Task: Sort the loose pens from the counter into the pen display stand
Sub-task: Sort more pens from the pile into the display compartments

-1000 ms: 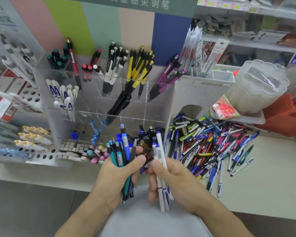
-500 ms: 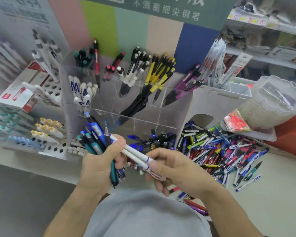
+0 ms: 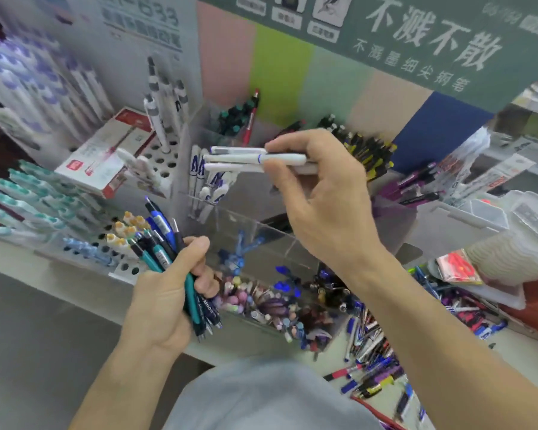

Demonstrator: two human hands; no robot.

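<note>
Three white pens (image 3: 236, 158) pinched level in right hand (image 3: 320, 193) fingers; left hand (image 3: 168, 293) fingers grip pen bundle (image 3: 168, 256).

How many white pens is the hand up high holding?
3. The right hand pinches three white pens lying sideways, stacked: top, middle, bottom, above the display stand's compartment of matching white pens. More could hide behind the fingers.

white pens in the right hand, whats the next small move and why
Probably tip the white pens upright and lower them into the clear stand compartment holding matching white pens. The right hand pinches them level just above that compartment, while the left hand grips a bundle of blue and teal pens.
</note>
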